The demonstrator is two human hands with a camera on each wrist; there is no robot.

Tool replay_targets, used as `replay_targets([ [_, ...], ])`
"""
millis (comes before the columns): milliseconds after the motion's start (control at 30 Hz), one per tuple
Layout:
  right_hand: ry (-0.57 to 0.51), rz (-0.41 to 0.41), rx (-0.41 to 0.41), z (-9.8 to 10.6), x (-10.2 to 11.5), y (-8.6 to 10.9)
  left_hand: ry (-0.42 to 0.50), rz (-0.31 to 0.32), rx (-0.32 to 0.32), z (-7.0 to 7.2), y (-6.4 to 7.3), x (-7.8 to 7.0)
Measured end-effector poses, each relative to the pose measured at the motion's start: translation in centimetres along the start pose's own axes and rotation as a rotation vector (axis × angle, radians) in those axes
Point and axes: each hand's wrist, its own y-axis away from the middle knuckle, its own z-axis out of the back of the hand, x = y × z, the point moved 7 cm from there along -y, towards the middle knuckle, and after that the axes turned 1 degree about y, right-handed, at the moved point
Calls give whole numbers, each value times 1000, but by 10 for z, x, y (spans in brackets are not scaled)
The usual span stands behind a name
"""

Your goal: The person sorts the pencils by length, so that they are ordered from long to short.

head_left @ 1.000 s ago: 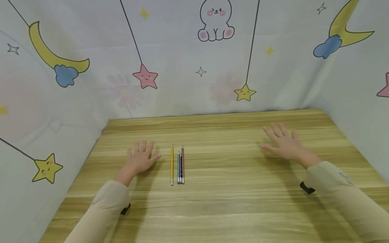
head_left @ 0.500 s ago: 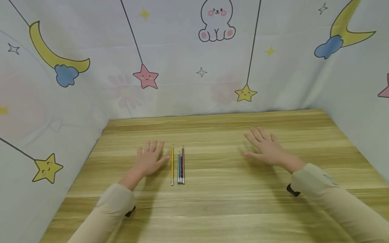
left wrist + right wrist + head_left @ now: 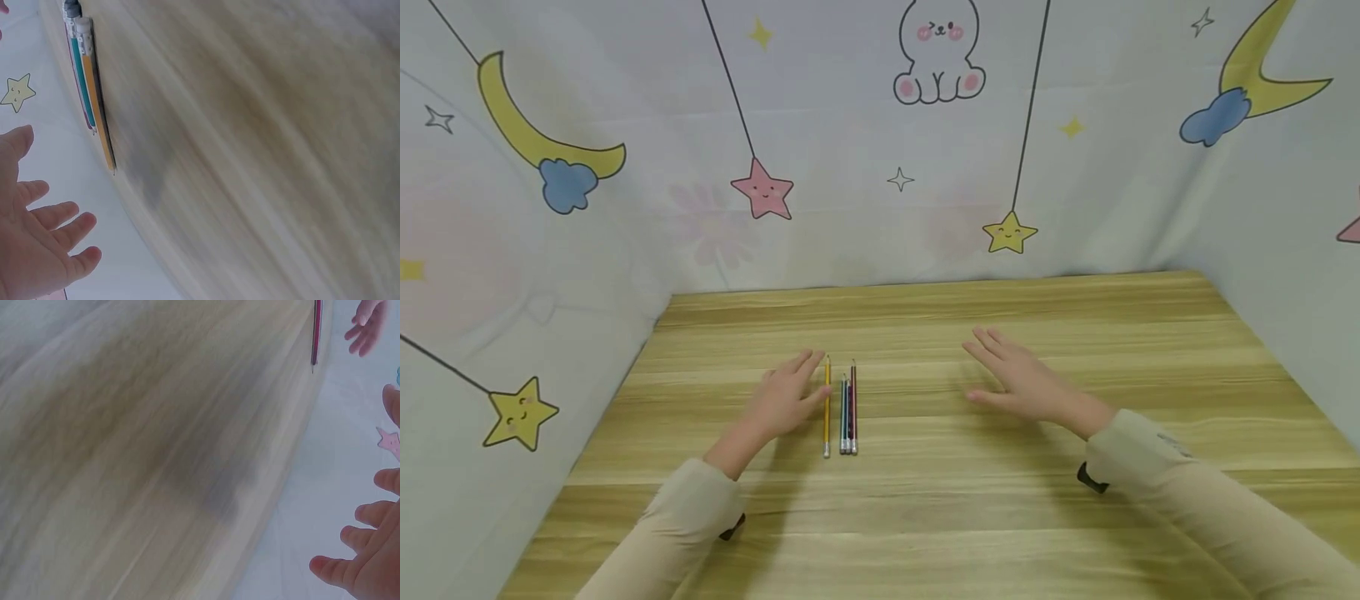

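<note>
A yellow pencil (image 3: 827, 417) lies on the wooden table, its eraser end toward me. Just right of it are a teal pencil (image 3: 843, 417), a dark pencil and a dark red pencil (image 3: 853, 408), side by side. My left hand (image 3: 784, 398) hovers by the yellow pencil; its thumb tip overlaps that pencil in the head view. In the left wrist view the fingers (image 3: 56, 215) are spread and hold nothing. My right hand (image 3: 1018, 383), also with extended fingers and nothing held, is over the table to the right of the pencils.
The wooden table (image 3: 925, 517) reaches back to a white fabric backdrop (image 3: 850, 242) printed with stars, moons and a bear-like figure. The fabric also stands along the left and right sides. Dark straps (image 3: 1092, 477) show under both sleeves.
Both hands have moved inward: the left to the right, up to the yellow pencil, the right to the left. The pencils lie as before; the head view has shifted slightly.
</note>
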Motion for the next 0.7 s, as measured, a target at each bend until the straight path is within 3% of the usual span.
replay_targets([
  [133,-71,21,-34,-2,9,-5,45,0,-7,-1,-1,-2],
  [333,-211,-13,-22,-9,20,-13,155,12,17,-6,-3,-3],
  [700,-438,-69,-39,-22,36,-30,237,68,28,-13,-5,6],
])
